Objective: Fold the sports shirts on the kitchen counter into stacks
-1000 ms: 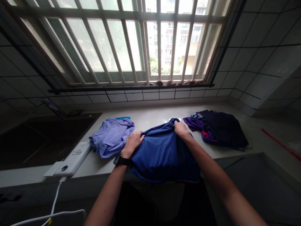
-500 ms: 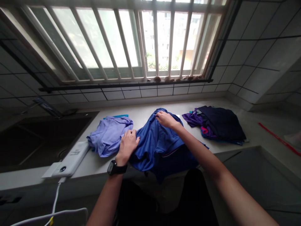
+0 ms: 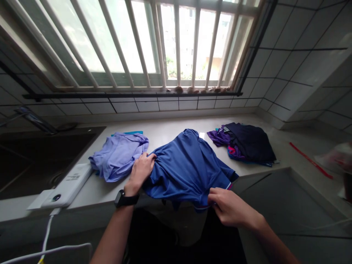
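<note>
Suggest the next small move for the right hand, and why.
Probably ease the right hand outward, to the right: its fingers pinch the near edge of the blue garment, creases gather toward that grip, and the left hand is at the opposite side, so it could steady the cloth.

No legible word, brand or number anywhere. On the white device [image 3: 66, 187], lying on the worktop [image 3: 176, 123]: a few short lines of dark print [image 3: 73, 176], too small to read. Near its cable [image 3: 47, 231]: a round dark spot [image 3: 56, 198], perhaps a display, too blurred to decipher. On the black watch [image 3: 118, 198]: a dark face, equally unreadable. On the dark garment [image 3: 249, 141], at the left edge: a pale patch [image 3: 226, 129], possibly a label, without discernible lettering.
</note>
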`<state>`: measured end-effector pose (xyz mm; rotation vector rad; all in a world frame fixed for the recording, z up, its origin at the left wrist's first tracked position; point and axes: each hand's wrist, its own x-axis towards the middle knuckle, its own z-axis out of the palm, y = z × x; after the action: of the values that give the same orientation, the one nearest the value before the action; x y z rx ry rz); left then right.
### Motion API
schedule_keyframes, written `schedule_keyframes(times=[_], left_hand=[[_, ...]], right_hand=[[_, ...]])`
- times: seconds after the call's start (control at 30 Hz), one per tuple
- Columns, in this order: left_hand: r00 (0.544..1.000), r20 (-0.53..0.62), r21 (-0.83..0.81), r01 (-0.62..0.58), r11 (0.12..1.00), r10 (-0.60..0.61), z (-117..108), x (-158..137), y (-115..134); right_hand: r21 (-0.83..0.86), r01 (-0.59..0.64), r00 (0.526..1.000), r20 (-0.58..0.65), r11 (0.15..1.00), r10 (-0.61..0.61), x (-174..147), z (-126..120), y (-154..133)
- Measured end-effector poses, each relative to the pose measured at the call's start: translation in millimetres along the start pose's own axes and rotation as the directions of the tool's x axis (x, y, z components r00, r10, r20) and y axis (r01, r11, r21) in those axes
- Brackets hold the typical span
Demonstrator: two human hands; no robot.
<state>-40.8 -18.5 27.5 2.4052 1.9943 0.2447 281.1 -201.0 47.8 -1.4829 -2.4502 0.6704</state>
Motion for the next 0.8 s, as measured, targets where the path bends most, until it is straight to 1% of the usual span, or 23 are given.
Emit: schedule_keyframes(times=[0.03,0.07,0.1,0.13,0.17,0.2,0.23,0.27,0.3,0.33,0.37,0.4,0.43,0.47,0.5,0.57,0.63,0.67,0.7,0.73,0.8], left_hand=[[1.000,-0.011,-0.007,-0.002,1.000,0.002,0,0,0],[0.999,-0.032,-0.019,-0.003,1.000,0.003,0,-1,0],[0.998,-0.066,-0.039,-0.004,0.999,0.001,-1,-4,-1],[0.993,-0.118,-0.072,-0.012,0.997,0.003,-2,-9,-1],[0.984,-0.178,-0.117,-0.034,0.992,0.013,-4,-17,-2],[0.971,-0.235,-0.170,-0.081,0.982,0.040,-5,-27,-4],[0.956,-0.278,-0.222,-0.154,0.963,0.089,-6,-40,-6],[0.940,-0.302,-0.265,-0.244,0.933,0.160,-5,-54,-7],[0.921,-0.291,-0.297,-0.346,0.890,0.260,-2,-69,-9],[0.893,-0.258,-0.311,-0.438,0.844,0.368,2,-84,-10],[0.870,-0.212,-0.303,-0.491,0.817,0.444,9,-96,-11],[0.856,-0.179,-0.276,-0.517,0.811,0.485,16,-106,-11],[0.847,-0.162,-0.233,-0.531,0.815,0.506,25,-114,-10],[0.845,-0.163,-0.183,-0.533,0.826,0.510,32,-118,-8],[0.842,-0.185,-0.139,-0.533,0.834,0.507,39,-120,-6],[0.823,-0.263,-0.101,-0.542,0.834,0.503,48,-120,-1],[0.810,-0.341,-0.147,-0.547,0.824,0.477,47,-118,3],[0.816,-0.370,-0.196,-0.536,0.821,0.444,43,-116,4],[0.833,-0.397,-0.255,-0.503,0.826,0.385,37,-115,4],[0.860,-0.414,-0.323,-0.446,0.835,0.299,29,-113,4],[0.914,-0.399,-0.463,-0.274,0.843,0.078,10,-105,4]], right_hand=[[0.048,0.010,0.998,0.069,0.999,-0.013,-1,-4,5],[0.099,0.007,0.995,0.100,0.995,-0.017,0,-10,11],[0.137,-0.015,0.997,0.073,0.990,0.005,3,-16,18],[0.152,-0.060,0.998,-0.010,0.987,0.062,8,-23,25],[0.143,-0.123,0.981,-0.134,0.982,0.142,13,-29,33],[0.115,-0.187,0.941,-0.264,0.976,0.211,17,-33,41],[0.076,-0.235,0.899,-0.362,0.969,0.246,20,-36,49],[0.032,-0.253,0.880,-0.407,0.967,0.244,22,-37,56],[-0.010,-0.236,0.895,-0.392,0.972,0.213,22,-35,62],[-0.040,-0.187,0.931,-0.327,0.981,0.164,21,-31,67],[-0.055,-0.123,0.967,-0.233,0.991,0.107,20,-26,71],[-0.060,-0.069,0.988,-0.139,0.996,0.060,18,-20,74],[-0.067,-0.039,0.997,-0.071,0.997,0.035,18,-15,75],[-0.079,-0.034,0.999,-0.039,0.996,0.031,18,-10,76],[-0.095,-0.041,0.998,-0.043,0.995,0.037,19,-6,75],[-0.108,-0.041,0.994,-0.106,0.993,0.029,21,-3,72],[-0.072,0.001,0.986,-0.166,0.997,-0.013,21,-7,66],[-0.035,0.022,0.980,-0.196,0.999,-0.029,21,-10,62],[0.011,0.028,0.971,-0.237,1.000,-0.025,20,-14,59],[0.064,0.014,0.958,-0.287,0.998,0.005,21,-19,56],[0.172,-0.050,0.919,-0.377,0.984,0.113,27,-32,52]])
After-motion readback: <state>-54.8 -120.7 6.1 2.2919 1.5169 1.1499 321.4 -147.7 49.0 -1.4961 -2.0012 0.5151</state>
